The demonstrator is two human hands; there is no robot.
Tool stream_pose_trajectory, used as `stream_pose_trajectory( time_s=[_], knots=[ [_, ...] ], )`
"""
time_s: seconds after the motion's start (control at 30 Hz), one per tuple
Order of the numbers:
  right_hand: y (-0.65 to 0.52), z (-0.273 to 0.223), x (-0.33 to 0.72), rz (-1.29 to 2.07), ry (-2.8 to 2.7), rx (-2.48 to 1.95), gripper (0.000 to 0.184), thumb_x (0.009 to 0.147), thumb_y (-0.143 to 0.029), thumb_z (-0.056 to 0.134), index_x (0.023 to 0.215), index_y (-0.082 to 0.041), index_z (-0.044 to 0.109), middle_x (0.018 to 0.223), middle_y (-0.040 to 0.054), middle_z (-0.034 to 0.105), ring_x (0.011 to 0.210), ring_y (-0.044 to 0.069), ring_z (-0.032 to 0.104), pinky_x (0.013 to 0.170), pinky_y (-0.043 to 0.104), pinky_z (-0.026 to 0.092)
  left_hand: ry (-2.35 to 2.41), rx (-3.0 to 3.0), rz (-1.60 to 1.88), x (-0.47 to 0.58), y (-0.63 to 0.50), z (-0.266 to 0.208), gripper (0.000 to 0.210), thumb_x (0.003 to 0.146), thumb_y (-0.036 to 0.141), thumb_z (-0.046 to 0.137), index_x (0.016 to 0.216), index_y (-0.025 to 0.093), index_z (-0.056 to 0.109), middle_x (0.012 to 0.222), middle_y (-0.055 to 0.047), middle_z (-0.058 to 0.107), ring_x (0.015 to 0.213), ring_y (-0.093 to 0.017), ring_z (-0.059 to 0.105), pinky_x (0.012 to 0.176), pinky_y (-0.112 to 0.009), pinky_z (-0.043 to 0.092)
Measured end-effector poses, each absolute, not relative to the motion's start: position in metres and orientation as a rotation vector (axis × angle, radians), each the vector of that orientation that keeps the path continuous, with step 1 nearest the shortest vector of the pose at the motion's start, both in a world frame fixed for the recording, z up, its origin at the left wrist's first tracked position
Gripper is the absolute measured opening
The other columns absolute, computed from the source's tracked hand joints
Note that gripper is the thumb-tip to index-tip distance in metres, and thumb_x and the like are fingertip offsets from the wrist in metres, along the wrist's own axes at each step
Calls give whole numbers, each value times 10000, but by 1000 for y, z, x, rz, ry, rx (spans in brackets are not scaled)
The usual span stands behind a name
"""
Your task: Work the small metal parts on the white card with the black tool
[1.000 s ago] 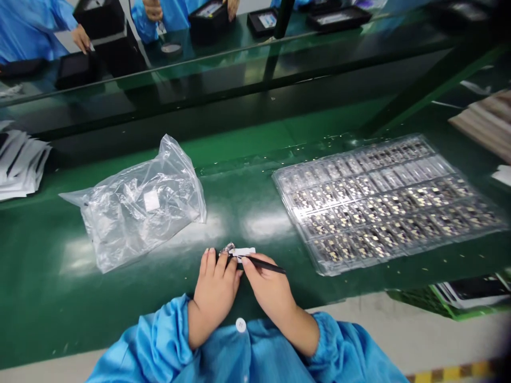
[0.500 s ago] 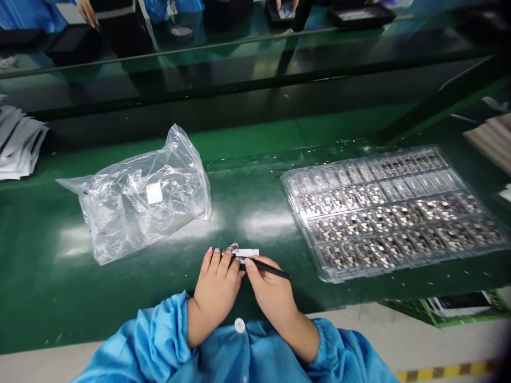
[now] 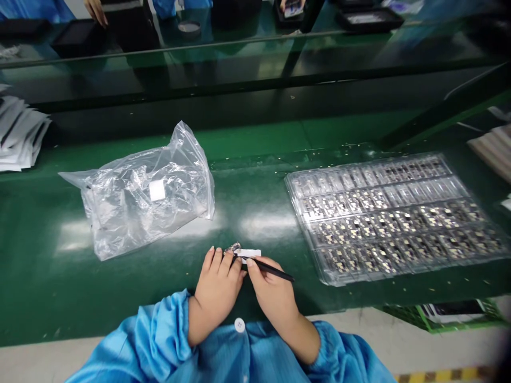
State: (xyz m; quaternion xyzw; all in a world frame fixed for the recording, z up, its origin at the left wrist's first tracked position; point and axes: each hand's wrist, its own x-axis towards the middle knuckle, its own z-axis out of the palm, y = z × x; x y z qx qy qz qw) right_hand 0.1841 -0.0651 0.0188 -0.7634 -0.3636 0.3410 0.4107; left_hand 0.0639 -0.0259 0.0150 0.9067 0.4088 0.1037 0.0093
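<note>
My left hand (image 3: 219, 284) rests palm down near the table's front edge. Its fingertips press on a small circuit board (image 3: 232, 248), mostly covered by the fingers. In my right hand (image 3: 275, 292) is a pair of black tweezers (image 3: 277, 271), pinched between thumb and fingers. The tweezer tips point left, to the board and my left fingers; what lies between them is too small to tell. A white strip (image 3: 252, 253) lies beside the board, just beyond the tweezers.
A clear plastic bag (image 3: 131, 213) with a white label lies to the left. To the right, stacked clear trays (image 3: 295, 199) hold rows of small boards. White sheets (image 3: 19, 133) are piled far left. A green crate (image 3: 431, 322) is below the table edge. Co-workers' hands (image 3: 96, 10) show across the bench.
The camera view has shifted slightly, so the bag and trays appear a little further right. Both hands, the tweezers and the board keep nearly the same positions.
</note>
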Motion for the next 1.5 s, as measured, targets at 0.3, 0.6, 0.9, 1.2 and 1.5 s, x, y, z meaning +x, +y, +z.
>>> stream_pose_trajectory(
  time_s=[0.3,0.6,0.9,1.2,1.5],
  knots=[
    [-65,20,184,835,-922,-1975,338,780,-453,498,860,-152,629,866,111,652,803,228,622,758,368,510,1275,2824,353,63,-26,14,235,797,280,501,980,203,626,1066,-43,637,1004,-254,556,953,-431,384],
    [-63,22,186,833,-995,-1982,310,796,-426,482,856,-169,645,860,101,665,809,229,624,741,358,512,1276,2809,346,63,-26,13,239,793,279,508,988,203,623,1068,-46,635,1009,-249,552,965,-426,367],
    [-57,28,192,1001,-882,-1999,354,801,-464,462,870,-181,662,816,74,682,751,233,633,702,341,497,1285,2792,344,63,-25,15,244,797,297,501,993,214,622,1072,-39,632,1014,-245,546,970,-420,365],
    [-56,26,202,1213,-628,-1886,413,754,-554,502,822,-164,620,727,42,651,621,178,597,598,280,471,1237,2790,437,60,-26,16,223,797,333,500,932,219,637,1030,-39,639,1011,-256,542,959,-437,382],
    [-50,24,206,1191,-636,-1849,385,753,-562,509,696,-183,549,577,3,577,522,145,525,523,251,405,1563,2675,506,54,-17,25,307,765,375,540,947,145,631,995,-103,635,1025,-327,511,924,-495,385]
  ],
)
